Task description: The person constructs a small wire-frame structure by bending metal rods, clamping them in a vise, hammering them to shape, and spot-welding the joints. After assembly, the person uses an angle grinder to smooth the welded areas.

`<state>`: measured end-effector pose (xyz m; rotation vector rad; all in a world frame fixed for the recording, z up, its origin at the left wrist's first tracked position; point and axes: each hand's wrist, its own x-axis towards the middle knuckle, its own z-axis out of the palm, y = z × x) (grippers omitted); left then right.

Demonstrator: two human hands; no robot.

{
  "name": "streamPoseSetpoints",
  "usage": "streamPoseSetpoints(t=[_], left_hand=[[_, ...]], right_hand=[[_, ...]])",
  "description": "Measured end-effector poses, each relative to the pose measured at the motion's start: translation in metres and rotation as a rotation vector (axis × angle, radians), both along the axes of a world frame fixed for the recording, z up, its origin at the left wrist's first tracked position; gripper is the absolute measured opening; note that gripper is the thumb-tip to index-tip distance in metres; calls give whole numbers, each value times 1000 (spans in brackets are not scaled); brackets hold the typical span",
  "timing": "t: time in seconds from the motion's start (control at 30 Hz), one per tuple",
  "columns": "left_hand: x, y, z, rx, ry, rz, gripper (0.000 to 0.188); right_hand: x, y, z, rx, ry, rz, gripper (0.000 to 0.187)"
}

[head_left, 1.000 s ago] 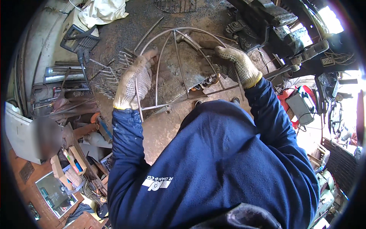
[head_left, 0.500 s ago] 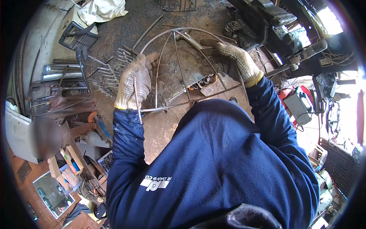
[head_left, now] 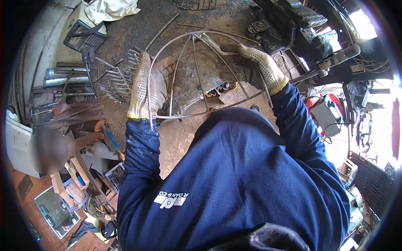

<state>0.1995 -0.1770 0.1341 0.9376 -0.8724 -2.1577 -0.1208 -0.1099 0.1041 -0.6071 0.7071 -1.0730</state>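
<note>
A half-round frame of thin bent metal rods (head_left: 197,67) hangs before me, several ribs fanning from the top of its arch to a curved lower rod. My left hand (head_left: 147,85), in a dotted white work glove, is under its left side. Its thumb stands up off the rod and its fingers stretch flat beneath, so the rod runs across the open palm. On the right side, my gloved right hand (head_left: 261,65) is closed over the outer rod, which passes out of sight under it. Its brown-stained fingertips point toward the top of the arch.
Below the frame is a brown metal surface with a small tray of round parts (head_left: 226,88). A row of metal spikes (head_left: 119,79) lies to the left, near shiny pipes (head_left: 69,79). Dark machinery (head_left: 284,25) stands far right; a red and grey machine (head_left: 326,115) sits nearer.
My left thumb has lifted off the rod and the hand has opened. The frame's left end has shifted slightly up and left. My right hand stays almost in place.
</note>
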Motion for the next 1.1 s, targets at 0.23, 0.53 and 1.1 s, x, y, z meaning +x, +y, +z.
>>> streamPoseSetpoints(t=[0.23,0.53,1.1], left_hand=[[-3,6,-2,3,-85,90,101],[14,-2,-13,-84,13,12,90],[18,-16,13,-215,238,-40,74]], right_hand=[[1,-4,-13,74,48,-9,55],[3,-7,-6,-159,97,24,57],[1,-36,10,-220,179,-26,72]])
